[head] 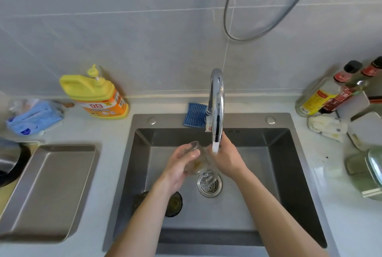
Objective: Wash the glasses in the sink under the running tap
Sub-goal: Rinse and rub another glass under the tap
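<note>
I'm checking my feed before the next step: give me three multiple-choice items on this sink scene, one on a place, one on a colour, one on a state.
1. Where is the blue sponge?
A. On the sink ledge behind the tap
B. In the tray
C. In the basin

2. What colour is the top of the detergent bottle?
A. Red
B. Yellow
C. White

3. What is the state of the tap?
A. Off
B. Running
C. Cannot tell

Answers:
1 A: the blue sponge lies on the sink ledge just left of the tap.
2 B: the detergent bottle has a yellow top and pump.
3 B: white water pours from the spout onto the glass held by the left hand and right hand.
</note>
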Action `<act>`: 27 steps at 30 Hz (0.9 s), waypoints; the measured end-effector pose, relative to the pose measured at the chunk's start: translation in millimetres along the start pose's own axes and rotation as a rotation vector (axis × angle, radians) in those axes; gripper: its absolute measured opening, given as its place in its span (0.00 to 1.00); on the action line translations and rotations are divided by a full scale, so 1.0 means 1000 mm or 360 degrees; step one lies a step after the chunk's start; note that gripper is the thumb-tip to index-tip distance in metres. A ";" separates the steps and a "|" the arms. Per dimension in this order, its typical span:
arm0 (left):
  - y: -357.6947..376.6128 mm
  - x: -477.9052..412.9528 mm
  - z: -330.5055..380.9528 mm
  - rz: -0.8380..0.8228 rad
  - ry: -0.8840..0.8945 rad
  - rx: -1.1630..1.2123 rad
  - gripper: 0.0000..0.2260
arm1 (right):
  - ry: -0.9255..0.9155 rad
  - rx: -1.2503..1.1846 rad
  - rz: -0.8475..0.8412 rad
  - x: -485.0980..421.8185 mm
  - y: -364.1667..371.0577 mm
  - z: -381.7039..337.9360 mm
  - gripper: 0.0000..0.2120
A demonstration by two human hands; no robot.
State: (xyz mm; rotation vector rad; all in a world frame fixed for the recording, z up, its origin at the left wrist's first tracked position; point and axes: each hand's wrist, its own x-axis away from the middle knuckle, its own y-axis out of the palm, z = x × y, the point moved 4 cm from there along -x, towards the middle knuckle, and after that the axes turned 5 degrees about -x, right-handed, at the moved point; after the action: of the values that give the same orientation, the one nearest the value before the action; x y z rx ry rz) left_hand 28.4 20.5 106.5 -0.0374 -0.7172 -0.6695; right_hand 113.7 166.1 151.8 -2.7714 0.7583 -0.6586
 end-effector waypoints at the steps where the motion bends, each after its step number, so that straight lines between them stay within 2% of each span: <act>1: 0.010 0.002 0.000 -0.0114 -0.0014 0.0010 0.33 | 0.0014 -0.0003 -0.0047 0.000 0.001 0.008 0.30; 4: 0.032 0.008 -0.004 -0.0325 0.0025 -0.0078 0.27 | 0.0125 -0.0148 -0.0060 0.008 0.003 0.030 0.28; 7: 0.049 0.009 -0.015 -0.0249 -0.0078 -0.0036 0.29 | 0.0177 -0.0270 -0.0041 0.028 0.008 0.039 0.27; 9: 0.063 0.011 -0.019 -0.0142 -0.0124 -0.0054 0.31 | 0.0165 -0.0389 -0.0010 0.043 0.015 0.039 0.32; 11: 0.073 0.016 -0.021 -0.0026 -0.0121 -0.0085 0.23 | 0.0083 -0.0422 0.0056 0.052 0.021 0.044 0.41; 12: 0.076 0.018 -0.022 0.0006 -0.0116 -0.0099 0.20 | 0.0051 -0.0392 0.0088 0.057 0.021 0.042 0.40; 15: 0.081 0.025 -0.023 -0.0015 -0.0113 -0.0116 0.23 | -0.0083 -0.0375 0.0036 0.057 0.019 0.044 0.33; 19: 0.062 0.026 -0.022 0.0030 -0.0155 -0.0171 0.35 | 0.0034 -0.0382 -0.0066 0.041 -0.008 0.030 0.15; 21: 0.052 0.024 -0.020 0.0200 -0.0098 -0.0340 0.38 | -0.0050 -0.0158 -0.0141 0.034 -0.015 0.022 0.17; 23: 0.047 0.023 -0.016 0.0390 -0.0050 -0.0410 0.33 | -0.0116 -0.0008 -0.0153 0.034 -0.012 0.012 0.20; 25: 0.048 0.027 -0.011 0.0512 0.0054 -0.0508 0.26 | -0.0098 0.0010 0.0003 0.036 -0.005 0.008 0.20; 27: 0.044 0.035 -0.006 0.0780 0.0131 -0.0756 0.19 | -0.0017 -0.0155 0.0257 0.037 -0.001 0.013 0.20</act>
State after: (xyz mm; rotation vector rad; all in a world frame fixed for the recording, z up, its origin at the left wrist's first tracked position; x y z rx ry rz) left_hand 76.8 34.5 131.3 -0.6010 -0.4310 -0.3533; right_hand 148.9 148.4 153.8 -2.7583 1.0252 -0.5900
